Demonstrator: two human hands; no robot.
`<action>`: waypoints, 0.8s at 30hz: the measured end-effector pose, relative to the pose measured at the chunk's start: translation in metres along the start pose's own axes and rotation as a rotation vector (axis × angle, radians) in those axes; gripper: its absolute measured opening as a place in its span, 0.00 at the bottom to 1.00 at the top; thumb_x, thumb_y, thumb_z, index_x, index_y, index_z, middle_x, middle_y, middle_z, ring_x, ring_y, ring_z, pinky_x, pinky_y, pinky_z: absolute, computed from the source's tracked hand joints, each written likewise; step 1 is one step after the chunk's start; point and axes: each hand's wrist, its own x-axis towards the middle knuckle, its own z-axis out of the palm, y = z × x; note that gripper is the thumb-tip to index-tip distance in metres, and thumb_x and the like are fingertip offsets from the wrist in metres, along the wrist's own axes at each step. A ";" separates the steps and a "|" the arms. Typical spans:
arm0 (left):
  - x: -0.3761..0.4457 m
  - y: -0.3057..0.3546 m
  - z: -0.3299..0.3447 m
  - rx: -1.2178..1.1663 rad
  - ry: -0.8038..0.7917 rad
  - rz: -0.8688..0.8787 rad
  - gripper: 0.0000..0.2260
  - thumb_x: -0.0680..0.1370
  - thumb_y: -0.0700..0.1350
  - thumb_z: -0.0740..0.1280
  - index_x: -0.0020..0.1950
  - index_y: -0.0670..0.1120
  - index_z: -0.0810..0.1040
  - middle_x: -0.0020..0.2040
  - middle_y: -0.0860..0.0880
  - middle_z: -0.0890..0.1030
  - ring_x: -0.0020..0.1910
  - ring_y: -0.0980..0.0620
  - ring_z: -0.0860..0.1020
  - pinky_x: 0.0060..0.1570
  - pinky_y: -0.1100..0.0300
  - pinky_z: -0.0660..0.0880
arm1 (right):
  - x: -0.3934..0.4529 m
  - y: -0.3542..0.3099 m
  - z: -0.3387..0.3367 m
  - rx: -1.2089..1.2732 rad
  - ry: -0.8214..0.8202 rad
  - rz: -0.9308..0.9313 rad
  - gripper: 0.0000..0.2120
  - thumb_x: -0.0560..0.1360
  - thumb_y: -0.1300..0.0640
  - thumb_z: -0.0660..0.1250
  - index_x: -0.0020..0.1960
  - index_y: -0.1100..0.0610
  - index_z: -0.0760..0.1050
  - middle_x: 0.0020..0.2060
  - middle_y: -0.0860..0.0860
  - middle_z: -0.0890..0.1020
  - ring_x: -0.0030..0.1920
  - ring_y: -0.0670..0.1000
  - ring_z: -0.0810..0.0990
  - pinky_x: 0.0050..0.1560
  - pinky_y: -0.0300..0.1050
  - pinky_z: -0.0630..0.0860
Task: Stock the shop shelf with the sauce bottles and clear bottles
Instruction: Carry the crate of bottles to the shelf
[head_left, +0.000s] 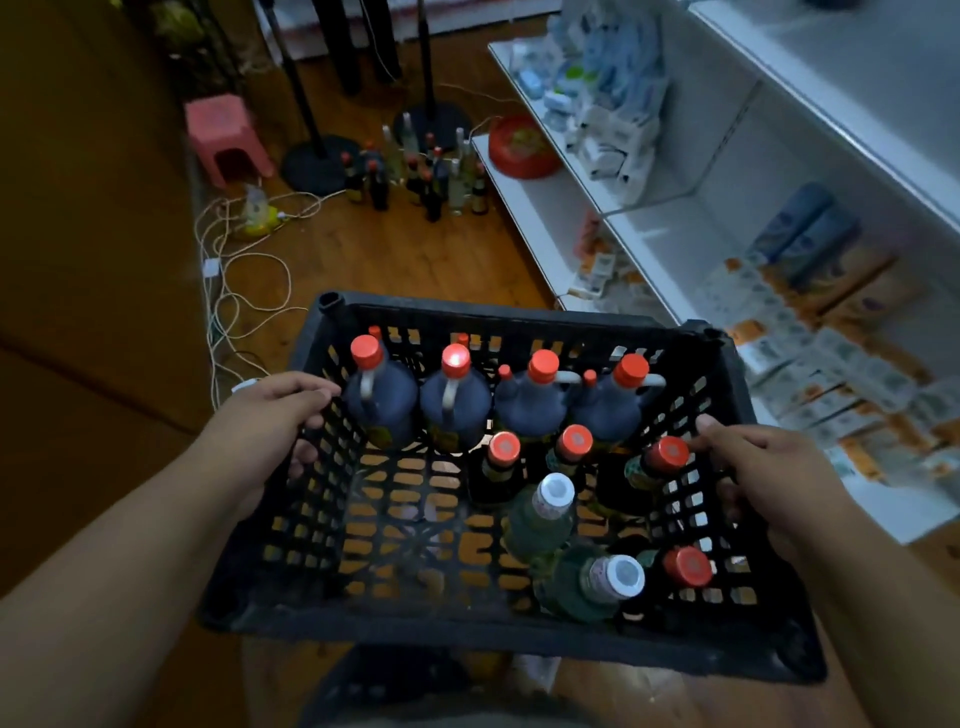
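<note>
My left hand (275, 410) fingers curl over the black crate's (519, 636) left rim; my right hand (753, 467) fingers clamp its right rim, forearms extended. Four big sauce bottles (382, 400) line the far wall; smaller ones and two clear bottles (543, 512) fill the right side. White shelf (670, 249) stands right.

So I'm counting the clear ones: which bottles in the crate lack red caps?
Two bottles with silver-white caps, right of centre in the black crate; every other bottle there wears red.
</note>
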 end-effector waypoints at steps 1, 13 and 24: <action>0.017 0.006 -0.001 0.002 0.005 0.000 0.09 0.80 0.46 0.64 0.48 0.53 0.83 0.44 0.43 0.76 0.31 0.47 0.73 0.27 0.58 0.67 | 0.014 -0.009 0.008 -0.009 0.003 0.011 0.15 0.74 0.44 0.71 0.39 0.56 0.85 0.30 0.60 0.70 0.30 0.57 0.66 0.32 0.48 0.66; 0.198 0.124 -0.025 0.061 0.023 -0.001 0.08 0.80 0.46 0.64 0.47 0.53 0.83 0.44 0.44 0.77 0.33 0.45 0.74 0.30 0.57 0.67 | 0.172 -0.131 0.100 -0.007 -0.009 0.009 0.15 0.75 0.45 0.71 0.38 0.56 0.84 0.30 0.59 0.69 0.29 0.57 0.65 0.28 0.46 0.65; 0.345 0.241 -0.008 0.007 0.123 -0.043 0.10 0.81 0.44 0.63 0.47 0.52 0.83 0.41 0.44 0.77 0.31 0.47 0.73 0.31 0.57 0.66 | 0.371 -0.253 0.159 -0.040 -0.099 -0.013 0.17 0.74 0.42 0.70 0.38 0.54 0.84 0.30 0.58 0.68 0.28 0.55 0.65 0.27 0.44 0.64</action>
